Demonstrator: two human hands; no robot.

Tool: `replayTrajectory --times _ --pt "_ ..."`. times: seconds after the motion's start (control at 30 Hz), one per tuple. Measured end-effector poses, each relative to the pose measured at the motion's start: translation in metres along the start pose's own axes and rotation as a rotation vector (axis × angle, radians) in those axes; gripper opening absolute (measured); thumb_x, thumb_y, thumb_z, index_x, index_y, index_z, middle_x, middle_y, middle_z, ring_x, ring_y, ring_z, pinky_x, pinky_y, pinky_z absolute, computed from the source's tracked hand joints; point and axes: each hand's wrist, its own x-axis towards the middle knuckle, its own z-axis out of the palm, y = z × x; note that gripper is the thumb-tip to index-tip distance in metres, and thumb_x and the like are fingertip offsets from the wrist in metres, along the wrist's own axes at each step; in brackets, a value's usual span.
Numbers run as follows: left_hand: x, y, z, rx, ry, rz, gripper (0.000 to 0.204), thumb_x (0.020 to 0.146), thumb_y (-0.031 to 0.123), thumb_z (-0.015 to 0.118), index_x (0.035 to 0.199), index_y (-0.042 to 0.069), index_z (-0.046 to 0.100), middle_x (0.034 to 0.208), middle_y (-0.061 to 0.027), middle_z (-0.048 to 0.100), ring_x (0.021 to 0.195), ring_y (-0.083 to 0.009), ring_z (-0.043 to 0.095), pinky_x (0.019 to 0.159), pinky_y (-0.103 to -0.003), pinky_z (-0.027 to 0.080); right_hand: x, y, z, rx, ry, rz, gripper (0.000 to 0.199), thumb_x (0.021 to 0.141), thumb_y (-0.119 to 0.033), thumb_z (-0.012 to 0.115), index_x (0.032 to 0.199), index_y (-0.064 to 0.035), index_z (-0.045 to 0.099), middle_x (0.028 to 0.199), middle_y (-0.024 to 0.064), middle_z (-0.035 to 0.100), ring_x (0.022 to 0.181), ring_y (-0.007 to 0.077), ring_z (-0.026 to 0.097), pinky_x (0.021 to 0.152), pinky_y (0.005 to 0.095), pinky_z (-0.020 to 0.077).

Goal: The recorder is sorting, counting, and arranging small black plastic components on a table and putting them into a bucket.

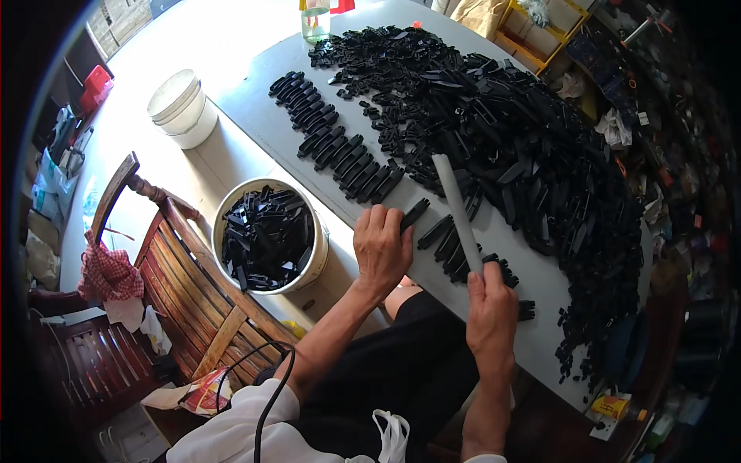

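My left hand (pixel 383 245) is closed on a long black plastic part (pixel 415 214) at the near edge of the grey table (pixel 255 108). In my right hand (pixel 492 312) is a pale grey-white rod (pixel 457 208), gripped at its lower end and tilted up to the left. Several black parts (pixel 451 243) lie beside and partly under the rod. Ahead of my left hand, a row of black parts (pixel 340 154) runs along the table edge, laid side by side. Farther right spreads a large heap of loose black parts (pixel 502 131).
Left of the table, a white bucket (pixel 320 251) holds many black pieces. A second white bucket (pixel 181 108) stands beyond it on the floor. A wooden chair (pixel 201 301) is at my left. A glass jar (pixel 316 23) sits at the far end, near a yellow crate (pixel 540 35).
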Motion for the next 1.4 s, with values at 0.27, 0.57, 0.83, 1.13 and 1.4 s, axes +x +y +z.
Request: replayTrajectory --times 0.27,0.57,0.83,1.13,1.4 --pt "0.0 -0.002 0.0 -0.012 0.027 0.019 0.026 0.066 0.004 0.071 0.084 0.005 0.053 0.082 -0.0108 0.047 0.078 -0.0287 0.049 0.067 -0.039 0.039 0.01 0.006 -0.003 -0.103 0.0 0.022 0.03 0.099 -0.024 0.045 0.084 0.001 0.049 0.067 0.0227 0.059 0.067 0.0417 0.06 0.059 0.0493 0.0426" --pt "0.018 -0.003 -0.008 0.097 0.101 0.011 0.037 0.068 0.015 0.075 0.099 0.006 0.057 0.088 -0.0095 0.047 0.083 -0.0274 0.048 0.072 -0.038 0.038 -0.007 0.026 -0.011 0.046 0.062 0.028 0.029 0.1 -0.023 0.046 0.081 -0.0008 0.044 0.059 0.0196 0.051 0.052 0.0377 0.052 0.048 0.0433 0.0374" --pt "0.012 -0.003 -0.003 0.115 0.06 0.026 0.024 0.067 0.005 0.069 0.088 0.006 0.056 0.086 -0.0091 0.048 0.084 -0.0274 0.048 0.073 -0.037 0.038 -0.005 0.019 0.001 -0.005 -0.049 0.049 0.029 0.1 -0.027 0.046 0.084 -0.0025 0.046 0.062 0.0189 0.057 0.061 0.0397 0.059 0.055 0.0477 0.0423" --pt "0.003 -0.004 0.005 -0.124 0.032 0.018 0.036 0.067 -0.006 0.062 0.1 0.0 0.05 0.087 -0.0153 0.052 0.082 -0.0331 0.051 0.073 -0.04 0.042 0.008 -0.011 -0.005 0.007 0.086 -0.088 0.028 0.099 -0.027 0.045 0.086 -0.0018 0.047 0.07 0.0221 0.061 0.07 0.0419 0.062 0.059 0.0482 0.0454" --pt "0.001 -0.009 0.004 -0.151 0.019 0.006 0.038 0.066 -0.007 0.062 0.103 -0.001 0.05 0.088 -0.0163 0.052 0.084 -0.0338 0.051 0.074 -0.041 0.042 0.015 0.005 0.008 -0.125 -0.011 0.005 0.028 0.099 -0.024 0.045 0.085 -0.0006 0.051 0.064 0.0182 0.057 0.057 0.0322 0.059 0.052 0.0417 0.0406"
